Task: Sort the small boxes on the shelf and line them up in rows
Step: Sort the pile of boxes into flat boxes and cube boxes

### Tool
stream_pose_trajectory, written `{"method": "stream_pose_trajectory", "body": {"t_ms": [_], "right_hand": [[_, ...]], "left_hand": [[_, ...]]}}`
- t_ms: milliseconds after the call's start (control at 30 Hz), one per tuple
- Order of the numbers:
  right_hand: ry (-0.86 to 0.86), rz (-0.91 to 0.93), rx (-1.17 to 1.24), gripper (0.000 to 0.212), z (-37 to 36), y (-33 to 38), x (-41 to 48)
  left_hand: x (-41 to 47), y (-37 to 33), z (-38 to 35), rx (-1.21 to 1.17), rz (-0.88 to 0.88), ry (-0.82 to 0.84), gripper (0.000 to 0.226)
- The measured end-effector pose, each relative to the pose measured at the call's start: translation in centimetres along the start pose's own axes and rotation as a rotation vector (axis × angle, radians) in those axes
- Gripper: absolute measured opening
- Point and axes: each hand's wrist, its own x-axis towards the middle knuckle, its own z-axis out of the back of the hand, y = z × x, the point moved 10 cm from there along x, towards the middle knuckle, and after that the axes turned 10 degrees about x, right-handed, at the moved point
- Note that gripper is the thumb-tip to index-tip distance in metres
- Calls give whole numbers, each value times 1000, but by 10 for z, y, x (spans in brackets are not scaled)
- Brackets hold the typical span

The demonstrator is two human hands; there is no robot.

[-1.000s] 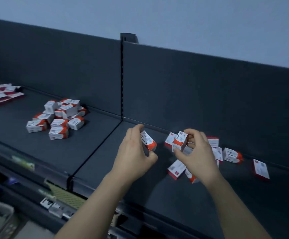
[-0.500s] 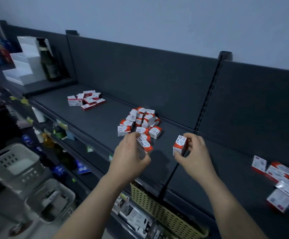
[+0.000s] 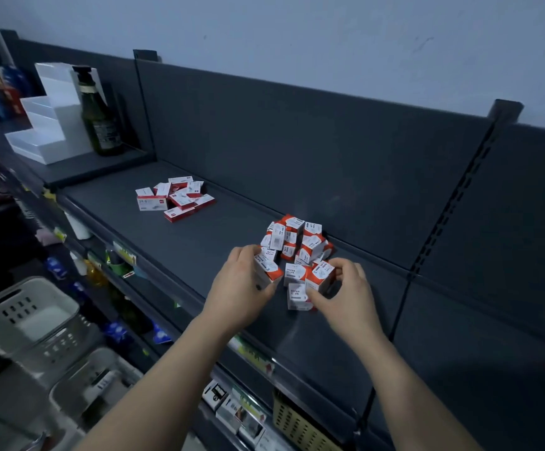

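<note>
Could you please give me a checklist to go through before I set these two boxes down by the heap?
1. Grip of left hand on left box: ok.
2. Pinch of right hand on right box: ok.
3. Bare shelf left of the heap for a row: ok.
4. The heap lined up in rows: not ok, jumbled.
5. Held boxes match the heap's kind: cannot tell, print too small.

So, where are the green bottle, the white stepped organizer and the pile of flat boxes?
green bottle (image 3: pixel 99 120), head view, on its body.
white stepped organizer (image 3: pixel 47 122), head view, on a middle step.
pile of flat boxes (image 3: pixel 177 199), head view, on a box mid-pile.
</note>
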Motion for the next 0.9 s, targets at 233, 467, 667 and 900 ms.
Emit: {"method": "stream_pose_trajectory", "body": {"t_ms": [233, 467, 667, 900], "right_hand": [[-43, -9, 7, 55, -19, -16, 39], [-111, 13, 12, 51, -36, -22, 47], [-166, -30, 4, 57, -39, -24, 47], [-237, -34, -8, 59, -27, -7, 36]], "left_hand": [[55, 5, -28, -11, -11, 13, 66], [77, 17, -56, -67, -17, 87, 67], [87, 17, -62, -107, -99, 169, 66], [95, 9, -44, 15, -253, 131, 67]]}}
